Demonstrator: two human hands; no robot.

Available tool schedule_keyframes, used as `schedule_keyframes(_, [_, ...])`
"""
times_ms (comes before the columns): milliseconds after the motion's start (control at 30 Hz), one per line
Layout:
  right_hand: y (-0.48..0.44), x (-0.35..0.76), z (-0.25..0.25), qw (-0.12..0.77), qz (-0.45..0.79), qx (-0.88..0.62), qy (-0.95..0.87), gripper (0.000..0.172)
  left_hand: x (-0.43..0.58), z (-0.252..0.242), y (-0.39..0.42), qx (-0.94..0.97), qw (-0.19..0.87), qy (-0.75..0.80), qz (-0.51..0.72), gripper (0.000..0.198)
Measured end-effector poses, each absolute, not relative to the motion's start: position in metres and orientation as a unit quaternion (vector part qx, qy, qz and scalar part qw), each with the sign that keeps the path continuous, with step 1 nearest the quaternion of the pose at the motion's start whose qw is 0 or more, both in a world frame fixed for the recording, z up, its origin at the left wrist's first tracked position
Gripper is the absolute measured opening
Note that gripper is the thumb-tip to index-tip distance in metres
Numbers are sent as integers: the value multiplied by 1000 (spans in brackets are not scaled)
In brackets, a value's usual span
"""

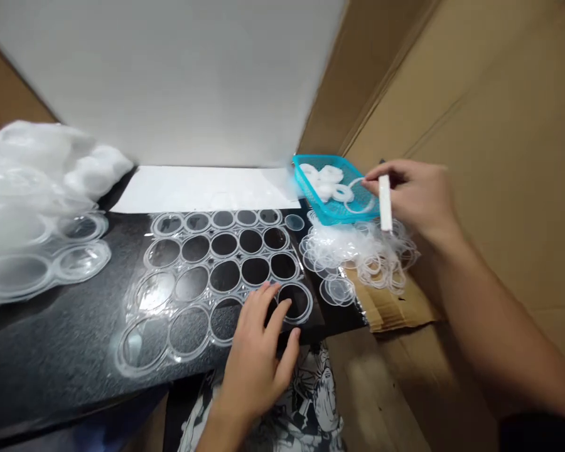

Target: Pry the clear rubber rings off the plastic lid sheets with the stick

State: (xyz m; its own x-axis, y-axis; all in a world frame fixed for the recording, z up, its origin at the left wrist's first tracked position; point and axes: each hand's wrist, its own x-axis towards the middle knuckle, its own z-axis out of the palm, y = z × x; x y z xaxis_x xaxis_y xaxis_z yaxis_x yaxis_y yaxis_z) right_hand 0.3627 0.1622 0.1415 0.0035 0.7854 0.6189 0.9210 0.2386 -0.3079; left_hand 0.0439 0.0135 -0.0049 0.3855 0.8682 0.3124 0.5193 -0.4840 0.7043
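Observation:
My left hand point(258, 351) rests with fingers spread on the near right part of a clear plastic sheet point(202, 298), which has rows of round ring-edged openings or discs; I cannot tell which. Over the teal mesh basket point(327, 216), my right hand point(412, 191) pinches a thin white ring point(373, 204) between thumb and fingertip. The same hand also holds a short, flat white stick point(385, 204) that points downward. Thicker white rings point(343, 193) lie in the basket.
Loose thin clear rings and discs point(327, 251) are heaped below the basket, partly on torn cardboard point(386, 307). Plastic bags point(42, 169) and more clear sheets point(80, 260) cover the left. White paper point(207, 188) lies against the back wall; a cardboard wall point(508, 125) stands at right.

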Motion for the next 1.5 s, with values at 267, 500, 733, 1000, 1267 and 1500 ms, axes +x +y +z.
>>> schedule_keyframes(267, [260,418,115,315,0,-692,-650,9,59,-21,15,869,25,443,219,72])
schedule_keyframes(500, [274,419,95,266,22,-722,-639,27,61,-23,16,871,-1,440,220,74])
schedule_keyframes(733, [265,392,112,308,-1,-665,-681,27,48,8,11,858,146,436,227,56])
schedule_keyframes(1000, [194,207,76,282,337,-380,-814,23,11,8,56,793,75,565,216,55])
schedule_keyframes(1267, [196,170,13,298,415,-387,-768,10,-1,-7,58,804,30,572,161,61])
schedule_keyframes(1500, [189,173,6,287,269,-303,-868,20,0,-4,59,798,45,577,166,62])
